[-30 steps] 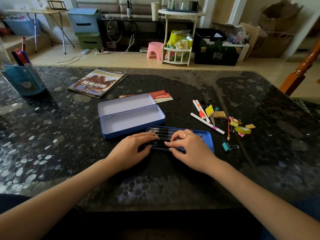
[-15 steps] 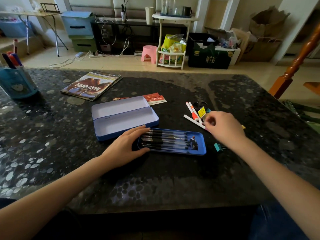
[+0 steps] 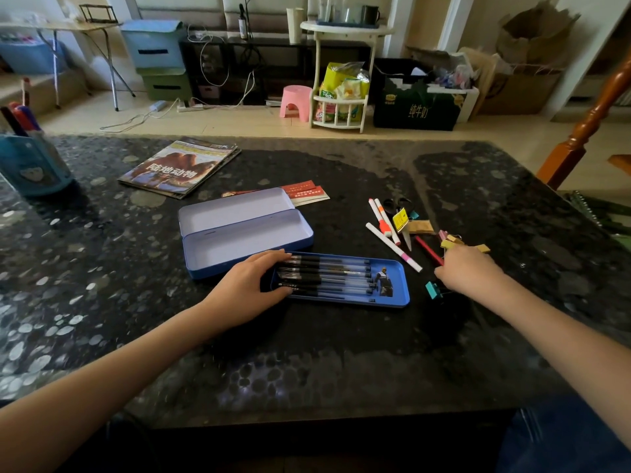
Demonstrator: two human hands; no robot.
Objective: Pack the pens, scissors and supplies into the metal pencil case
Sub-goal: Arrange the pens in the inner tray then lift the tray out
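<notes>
The left hand (image 3: 249,287) rests with relaxed, nearly straight fingers on the left end of the shallow blue metal tray (image 3: 397,285), steadying it; the clear-barrelled black pens (image 3: 327,276) lie side by side inside. The right hand (image 3: 467,273) reaches into the loose supplies, fingers curled over the red pencil (image 3: 425,248); whether it actually grips the pencil cannot be told, since the fingertips are hidden. Just behind the tray sits the open blue metal pencil case (image 3: 246,238), its base and lid bare. The thin tin will probably slide on the glossy dark stone table (image 3: 307,353), so holding its rim seems wise. The white markers (image 3: 386,223) are light, stiff and best pinched mid-barrel. The black-handled scissors (image 3: 397,204) are partly covered by a yellow tag; the teal binder clip (image 3: 433,290) lies beside the wrist.
</notes>
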